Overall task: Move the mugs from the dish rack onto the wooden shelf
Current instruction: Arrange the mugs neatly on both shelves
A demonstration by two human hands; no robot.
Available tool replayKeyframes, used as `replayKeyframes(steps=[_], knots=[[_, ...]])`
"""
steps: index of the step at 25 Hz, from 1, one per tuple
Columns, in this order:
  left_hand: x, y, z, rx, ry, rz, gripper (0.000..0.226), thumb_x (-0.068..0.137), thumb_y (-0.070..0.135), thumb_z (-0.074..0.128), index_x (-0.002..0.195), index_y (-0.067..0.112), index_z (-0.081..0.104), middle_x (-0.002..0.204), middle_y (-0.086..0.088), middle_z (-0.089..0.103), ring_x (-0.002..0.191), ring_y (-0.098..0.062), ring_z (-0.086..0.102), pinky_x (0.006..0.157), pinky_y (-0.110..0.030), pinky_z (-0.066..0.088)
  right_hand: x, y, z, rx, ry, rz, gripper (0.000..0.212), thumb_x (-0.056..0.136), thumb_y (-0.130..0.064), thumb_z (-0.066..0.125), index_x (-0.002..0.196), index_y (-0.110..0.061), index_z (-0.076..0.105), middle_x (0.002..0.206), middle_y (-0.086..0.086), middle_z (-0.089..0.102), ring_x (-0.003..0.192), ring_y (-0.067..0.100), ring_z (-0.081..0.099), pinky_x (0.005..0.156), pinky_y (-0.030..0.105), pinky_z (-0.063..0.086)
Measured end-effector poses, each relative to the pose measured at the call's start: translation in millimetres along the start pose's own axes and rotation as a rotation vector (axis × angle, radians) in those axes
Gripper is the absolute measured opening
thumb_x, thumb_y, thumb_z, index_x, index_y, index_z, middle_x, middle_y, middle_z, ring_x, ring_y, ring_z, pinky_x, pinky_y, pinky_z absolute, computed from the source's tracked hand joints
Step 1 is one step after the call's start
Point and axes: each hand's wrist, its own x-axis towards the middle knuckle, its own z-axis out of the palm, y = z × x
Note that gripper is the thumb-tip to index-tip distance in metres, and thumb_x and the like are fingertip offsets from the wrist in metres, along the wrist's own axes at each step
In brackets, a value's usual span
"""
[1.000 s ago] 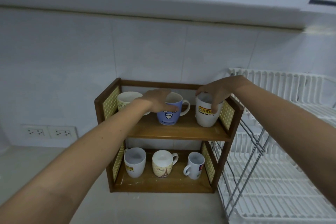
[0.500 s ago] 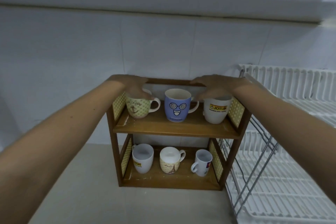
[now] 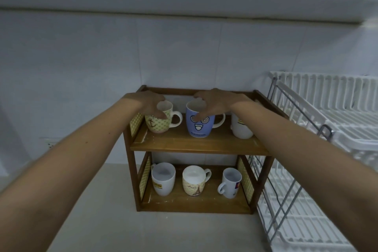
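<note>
Your left hand (image 3: 152, 104) curls its fingers over the rim of the yellow-green patterned ceramic mug (image 3: 160, 117), and your right hand (image 3: 212, 102) claws over the blue face-printed mug (image 3: 199, 119); both stand on the two-tier wooden shelf (image 3: 196, 145)'s top board. The white wire dish rack (image 3: 319, 149) shows no mugs, so you seem to be on final straightening; next, let go cleanly.

Wooden shelf (image 3: 196, 145), 2 tiers, woven side panels, stands upright w/ 6 mugs, all upright. Top: green-dotted anchor mug (image 3: 158, 121) left, blue face mug (image 3: 199, 127) mid, white mug (image 3: 241, 129) right, partly hidden. Bottom: white mug w/ yellow label (image 3: 163, 180), Eiffel mug (image 3: 194, 182), small white mug (image 3: 230, 183). White dish rack (image 3: 319, 149) just right of shelf.
</note>
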Motion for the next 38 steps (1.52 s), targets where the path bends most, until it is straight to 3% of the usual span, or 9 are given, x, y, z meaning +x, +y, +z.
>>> replayKeyframes(steps=[6,11,19,23,25,27,30,33,38], knots=[[-11.7,11.4,1.3,-0.058,0.030,0.017,0.079,0.089,0.047,0.056,0.151,0.021,0.015,0.155,-0.007,0.031,0.137,-0.028,0.036,0.109,-0.040,0.037,-20.3,7.3,-6.8,-0.009,-0.047,0.053,0.096,0.073,-0.072,0.057,0.149,-0.028,0.019,0.155,0.002,0.032,0.137,0.026,0.035,0.111,0.044,0.032],[-17.9,45.7,-2.6,-0.205,0.160,0.155,0.085,0.082,0.070,0.045,0.149,0.025,0.019,0.154,-0.004,0.034,0.136,-0.027,0.038,0.105,-0.039,0.036,-43.0,55.0,-35.7,-0.375,-0.202,0.432,0.086,0.080,-0.070,0.049,0.146,-0.017,0.033,0.149,0.007,0.040,0.132,0.029,0.042,0.107,0.044,0.038],[10.4,103.5,12.6,-0.183,0.173,0.216,0.070,0.089,0.057,0.046,0.146,0.021,0.027,0.149,-0.007,0.041,0.130,-0.029,0.045,0.102,-0.041,0.041,-48.8,61.3,-23.6,-0.325,-0.179,0.395,0.084,0.082,-0.064,0.052,0.148,-0.017,0.028,0.151,0.008,0.037,0.132,0.030,0.040,0.104,0.041,0.039],[2.3,101.9,13.7,-0.215,0.150,0.217,0.072,0.091,0.054,0.047,0.150,0.023,0.019,0.157,-0.004,0.027,0.140,-0.027,0.031,0.110,-0.041,0.029,-53.6,53.5,-19.2,-0.356,-0.194,0.395,0.072,0.090,-0.058,0.043,0.149,-0.020,0.024,0.154,0.008,0.031,0.136,0.032,0.033,0.109,0.045,0.035],[-12.9,97.8,20.1,-0.246,0.260,0.274,0.067,0.093,0.049,0.046,0.149,0.023,0.021,0.159,-0.004,0.022,0.144,-0.025,0.023,0.115,-0.041,0.021,-62.0,43.7,-12.0,-0.256,-0.056,0.446,0.067,0.092,-0.051,0.044,0.147,-0.017,0.027,0.150,0.011,0.036,0.135,0.034,0.034,0.108,0.045,0.036],[-39.7,90.9,40.4,-0.214,0.556,0.461,0.052,0.094,0.036,0.050,0.142,0.019,0.039,0.149,-0.007,0.041,0.135,-0.024,0.039,0.111,-0.039,0.034,-77.6,26.2,10.1,-0.105,0.358,0.387,0.053,0.089,-0.037,0.049,0.137,-0.015,0.041,0.136,0.015,0.049,0.124,0.035,0.045,0.096,0.044,0.045],[-80.8,68.1,93.9,0.056,0.739,0.897,0.026,0.090,0.019,0.052,0.112,0.013,0.064,0.110,-0.006,0.069,0.098,-0.020,0.064,0.080,-0.033,0.053,-113.0,-3.1,68.3,-0.014,0.842,0.054,0.022,0.080,-0.028,0.050,0.094,-0.017,0.063,0.088,0.007,0.068,0.080,0.028,0.064,0.057,0.030,0.046],[-95.4,43.9,151.8,0.195,0.470,0.904,0.026,0.085,0.014,0.053,0.107,0.016,0.067,0.102,-0.005,0.071,0.090,-0.023,0.068,0.070,-0.034,0.056,-128.2,-24.0,131.8,-0.094,0.552,-0.077,0.016,0.079,-0.030,0.049,0.078,-0.019,0.061,0.065,0.004,0.067,0.060,0.030,0.063,0.048,0.027,0.039],[-57.5,26.0,196.4,0.024,-0.039,0.203,0.070,0.088,0.036,0.061,0.147,0.022,0.027,0.149,-0.005,0.040,0.132,-0.025,0.044,0.103,-0.039,0.042,-71.2,-13.6,181.0,-0.012,-0.058,0.104,0.031,0.087,-0.030,0.050,0.116,-0.027,0.060,0.117,0.005,0.065,0.104,0.027,0.059,0.078,0.036,0.051]])
